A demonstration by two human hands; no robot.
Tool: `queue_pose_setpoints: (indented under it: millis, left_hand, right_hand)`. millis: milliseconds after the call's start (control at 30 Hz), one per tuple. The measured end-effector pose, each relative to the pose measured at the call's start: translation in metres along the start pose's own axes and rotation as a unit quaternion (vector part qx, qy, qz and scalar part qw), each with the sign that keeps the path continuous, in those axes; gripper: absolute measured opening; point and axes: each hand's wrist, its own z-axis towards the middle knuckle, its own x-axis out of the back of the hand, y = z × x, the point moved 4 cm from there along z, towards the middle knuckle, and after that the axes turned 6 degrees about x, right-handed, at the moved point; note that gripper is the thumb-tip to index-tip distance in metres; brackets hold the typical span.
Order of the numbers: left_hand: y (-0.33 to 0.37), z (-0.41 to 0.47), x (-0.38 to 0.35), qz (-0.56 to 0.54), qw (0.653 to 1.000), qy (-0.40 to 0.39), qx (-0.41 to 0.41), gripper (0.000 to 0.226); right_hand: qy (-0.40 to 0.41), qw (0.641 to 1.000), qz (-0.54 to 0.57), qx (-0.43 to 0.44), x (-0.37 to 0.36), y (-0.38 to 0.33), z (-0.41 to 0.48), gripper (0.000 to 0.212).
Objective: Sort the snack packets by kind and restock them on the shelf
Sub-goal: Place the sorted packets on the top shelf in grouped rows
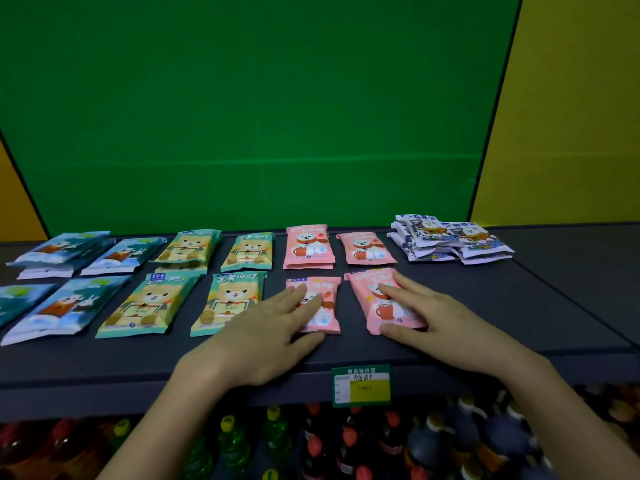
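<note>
Snack packets lie in rows on a dark shelf (519, 306). Blue rabbit packets (65, 303) fill the left, teal bear packets (152, 303) sit beside them, and pink bear packets (308, 245) take the middle. A loose heap of white and blue packets (450, 242) is at the back right. My left hand (263, 334) rests flat, fingers straight, on the front-left pink packet (329, 308). My right hand (440, 317) lies with spread fingers on the front-right pink packet (367, 289), thumb at its near edge.
A green back panel (259, 116) rises behind the shelf, with yellow walls at both sides. A green and yellow price tag (361, 386) hangs on the shelf's front edge. Bottles with coloured caps (311, 441) stand on the shelf below.
</note>
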Motion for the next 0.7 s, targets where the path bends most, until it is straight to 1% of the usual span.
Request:
queue_pose_setpoints:
  millis: [67, 167, 267, 333, 367, 400, 467, 500, 533, 600, 633, 700]
  left_hand:
    - [-0.001, 0.004, -0.004, 0.023, 1.000, 0.008, -0.005, 0.057]
    - [-0.001, 0.008, -0.005, 0.042, 0.999, 0.018, -0.001, 0.056]
    - [0.000, 0.007, -0.003, 0.053, 0.999, -0.006, 0.004, 0.059]
    - [0.002, 0.007, 0.003, 0.034, 0.999, -0.023, 0.010, 0.062]
    - [0.004, 0.009, 0.009, 0.020, 1.000, -0.012, 0.010, 0.063]
    - [0.008, 0.013, 0.017, 0.011, 1.000, 0.021, 0.007, 0.064]
    - [0.020, 0.025, 0.034, -0.006, 0.993, 0.119, -0.002, 0.064]
    - [0.028, 0.032, 0.042, -0.025, 0.987, 0.159, -0.004, 0.056]
    - [0.037, 0.042, 0.048, -0.050, 0.981, 0.187, -0.005, 0.046]
    - [0.058, 0.065, 0.058, -0.091, 0.973, 0.213, -0.012, 0.032]
    - [0.068, 0.079, 0.061, -0.105, 0.971, 0.217, -0.009, 0.030]
    - [0.087, 0.109, 0.066, -0.119, 0.968, 0.220, 0.007, 0.029]
  right_hand:
    - [0.020, 1.000, 0.003, -0.002, -0.005, 0.000, 0.001, 0.064]
    - [0.024, 1.000, 0.001, -0.006, -0.007, -0.001, 0.003, 0.063]
    - [0.020, 1.000, -0.001, -0.006, -0.008, -0.001, 0.003, 0.063]
    - [0.013, 1.000, 0.017, 0.000, -0.007, 0.001, 0.002, 0.062]
    - [0.019, 0.999, 0.027, 0.009, -0.004, 0.003, 0.001, 0.061]
    - [0.037, 0.999, 0.026, 0.022, 0.002, 0.006, 0.000, 0.057]
    - [0.106, 0.994, -0.003, 0.029, 0.023, 0.020, -0.003, 0.036]
    - [0.151, 0.988, -0.008, 0.014, 0.037, 0.031, -0.004, 0.024]
    - [0.195, 0.981, -0.003, -0.007, 0.051, 0.045, -0.004, 0.017]
    - [0.263, 0.963, 0.000, -0.061, 0.078, 0.075, -0.001, 0.016]
    - [0.279, 0.956, -0.003, -0.091, 0.089, 0.092, 0.003, 0.016]
    - [0.279, 0.950, -0.017, -0.142, 0.104, 0.124, 0.015, 0.018]
